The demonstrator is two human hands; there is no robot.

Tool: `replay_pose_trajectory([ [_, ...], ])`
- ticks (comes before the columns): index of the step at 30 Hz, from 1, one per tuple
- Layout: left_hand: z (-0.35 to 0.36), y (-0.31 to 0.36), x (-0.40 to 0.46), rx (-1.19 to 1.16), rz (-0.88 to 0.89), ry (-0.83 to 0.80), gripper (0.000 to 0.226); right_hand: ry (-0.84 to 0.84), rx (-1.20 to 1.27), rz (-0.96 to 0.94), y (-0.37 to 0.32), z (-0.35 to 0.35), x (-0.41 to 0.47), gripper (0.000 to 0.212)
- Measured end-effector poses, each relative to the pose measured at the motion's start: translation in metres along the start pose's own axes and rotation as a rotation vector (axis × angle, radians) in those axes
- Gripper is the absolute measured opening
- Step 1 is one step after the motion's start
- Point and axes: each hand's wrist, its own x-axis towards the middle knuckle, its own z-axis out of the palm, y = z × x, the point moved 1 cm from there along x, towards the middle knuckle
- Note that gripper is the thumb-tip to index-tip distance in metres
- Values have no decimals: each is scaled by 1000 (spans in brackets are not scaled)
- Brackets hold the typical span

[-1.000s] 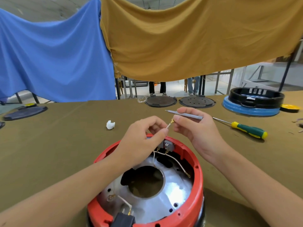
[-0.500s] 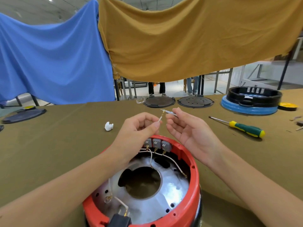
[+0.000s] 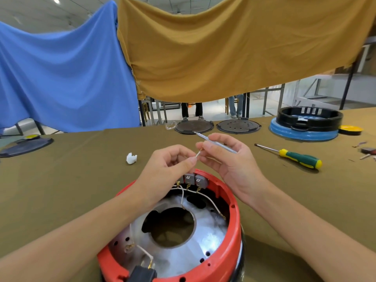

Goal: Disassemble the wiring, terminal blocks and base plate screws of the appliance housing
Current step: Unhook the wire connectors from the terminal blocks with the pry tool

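Wiring removal is in hand: the left hand (image 3: 168,165) pinches a freed white wire (image 3: 197,154) just beside the right hand (image 3: 227,159), which grips slim tweezers (image 3: 215,142); next, probably set it aside.

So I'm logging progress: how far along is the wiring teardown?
Early on. Done: one white wire end is free, pinched by the left hand. The right hand holds a thin grey tool. Left: wires on the grey terminal blocks in the red housing.

Looks like a workshop or small factory floor: long table (image 3: 61,180) under olive cloth, a screwdriver (image 3: 293,156) lying loose, pulled-apart appliance bases (image 3: 306,127) and round plates (image 3: 238,126) along the back.
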Motion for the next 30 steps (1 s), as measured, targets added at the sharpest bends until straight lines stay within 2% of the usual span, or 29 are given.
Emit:
replay_pose_trajectory([
  [6,1,-2,1,57,36,-1,5,26,-69,-75,3,-3,0,25],
  [13,0,-2,1,104,23,-12,9,61,-75,-94,-1,-8,5,25],
  [17,-14,4,5,242,-20,21,7,219,-86,-132,-23,-28,16,30],
  [19,-29,5,8,350,-75,-3,7,341,-153,-142,-33,-46,23,24],
  [21,-47,4,8,410,-131,-10,7,453,-316,-93,-38,-64,28,17],
  [23,-67,-2,5,452,-218,-22,10,494,-530,-3,-37,-78,31,17],
  [25,-84,-10,-2,470,-365,-165,15,449,-732,89,-32,-86,33,16],
  [27,-90,-21,-10,401,-463,-316,17,382,-1075,158,-26,-90,36,13],
  [30,-89,-33,-16,263,-442,-302,18,334,-1492,107,-19,-87,37,10],
])
